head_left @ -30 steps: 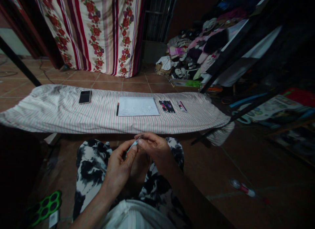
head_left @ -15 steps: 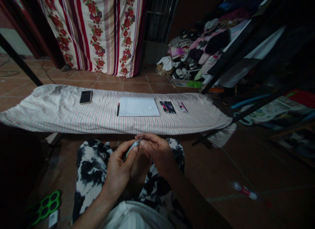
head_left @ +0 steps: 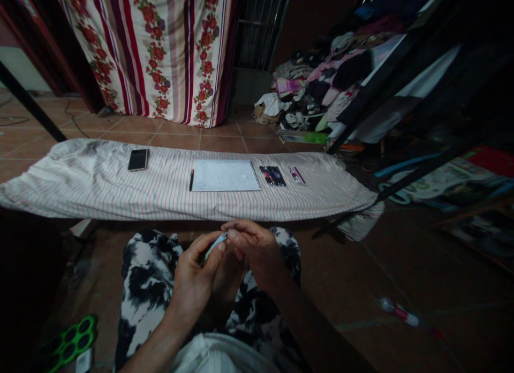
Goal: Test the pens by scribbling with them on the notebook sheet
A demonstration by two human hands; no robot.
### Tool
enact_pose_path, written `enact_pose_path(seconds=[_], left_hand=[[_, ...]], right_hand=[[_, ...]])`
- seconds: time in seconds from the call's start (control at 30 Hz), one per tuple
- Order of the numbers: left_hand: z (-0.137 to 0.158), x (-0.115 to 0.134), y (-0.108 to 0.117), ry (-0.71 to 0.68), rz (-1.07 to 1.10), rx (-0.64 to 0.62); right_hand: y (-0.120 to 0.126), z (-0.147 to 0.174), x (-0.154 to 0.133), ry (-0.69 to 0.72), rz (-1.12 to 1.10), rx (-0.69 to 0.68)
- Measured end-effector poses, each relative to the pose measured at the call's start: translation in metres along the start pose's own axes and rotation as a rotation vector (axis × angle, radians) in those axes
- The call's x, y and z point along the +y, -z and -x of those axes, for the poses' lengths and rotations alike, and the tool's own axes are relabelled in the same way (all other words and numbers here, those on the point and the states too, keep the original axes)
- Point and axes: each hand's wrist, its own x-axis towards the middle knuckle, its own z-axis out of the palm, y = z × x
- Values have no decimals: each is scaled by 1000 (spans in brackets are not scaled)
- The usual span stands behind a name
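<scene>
Above my lap, my left hand (head_left: 196, 271) is closed on a slim light-blue pen-like thing (head_left: 216, 246), its thumb and index finger along the body. The far end of this thing narrows to a small, dark or metallic tip; its exact kind is unclear. At that tip, my right hand (head_left: 255, 250) is closed with thumb and fingers pinched together, partly covering it. Beyond the hands, an open spiral notebook (head_left: 225, 175) with faint marks lies on a striped cloth (head_left: 168, 196). A dark pen with a reddish end (head_left: 191, 180) lies along its left edge.
Several dark pens (head_left: 273, 176) lie right of the notebook, with a few pinkish pens (head_left: 297, 175) beside them. A phone (head_left: 138, 159) rests at the left. A clear bottle (head_left: 398, 311) lies on the floor at right, a green holed object (head_left: 74, 342) at lower left. Clothes (head_left: 317, 84) are heaped behind.
The view has shifted very slightly. Both hands stay together around the light-blue thing, and its tip is now more covered by the right fingers.
</scene>
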Motion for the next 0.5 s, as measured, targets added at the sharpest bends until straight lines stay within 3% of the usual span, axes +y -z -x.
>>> enact_pose_path(seconds=[0.5], left_hand=[[-20,-28,2,136,100,-38]], right_hand=[[8,-21,9,-49,-7,50]])
